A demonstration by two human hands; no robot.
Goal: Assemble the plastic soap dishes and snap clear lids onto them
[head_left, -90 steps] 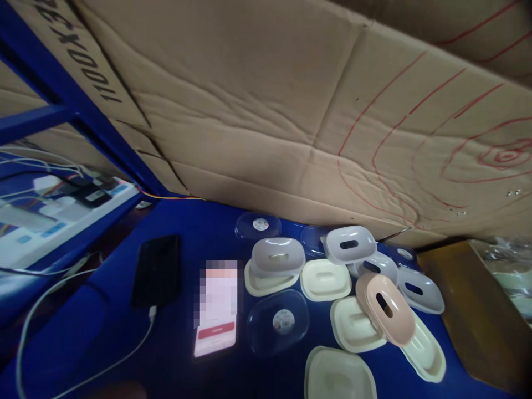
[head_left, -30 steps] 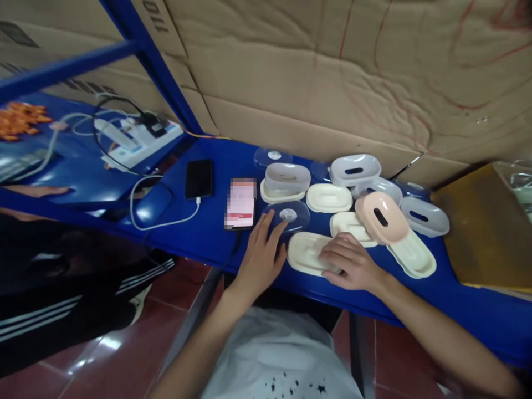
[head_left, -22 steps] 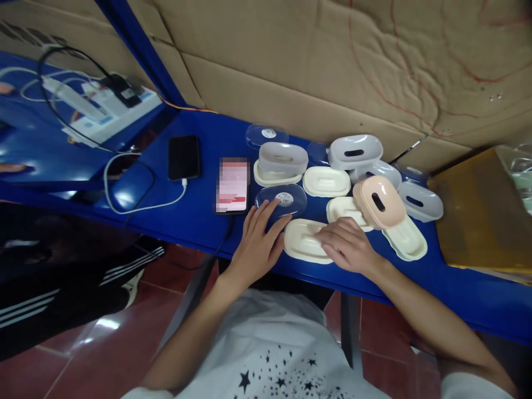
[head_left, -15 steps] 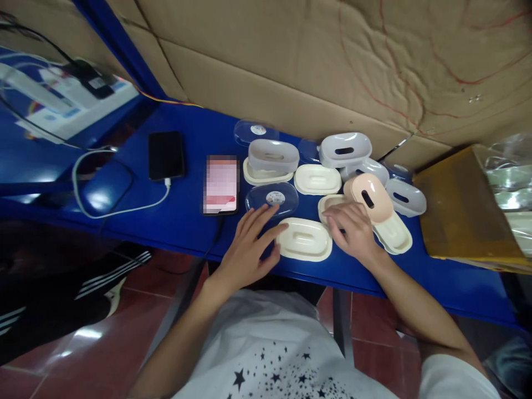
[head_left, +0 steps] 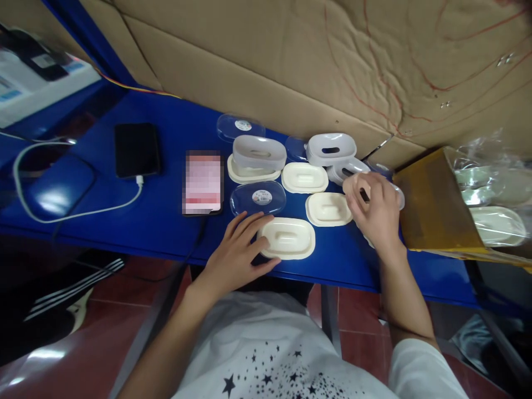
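Observation:
My left hand lies with fingers spread at the left edge of a cream oval tray with a raised bar in its middle. My right hand is closed around a peach oval container with a slot in its bottom, hiding most of it. A second cream tray rests left of that hand, with a third cream tray behind it. Beyond my left fingertips is a clear oval lid with a round sticker.
A grey container sits on another cream tray, and more grey containers stand at the back. To the left are a phone and a black device on a white cable. A cardboard box with plastic-wrapped items stands right.
My right hand has moved right, off the second cream tray and onto the peach container. My left hand stays at the near cream tray. The camera view has shifted slightly.

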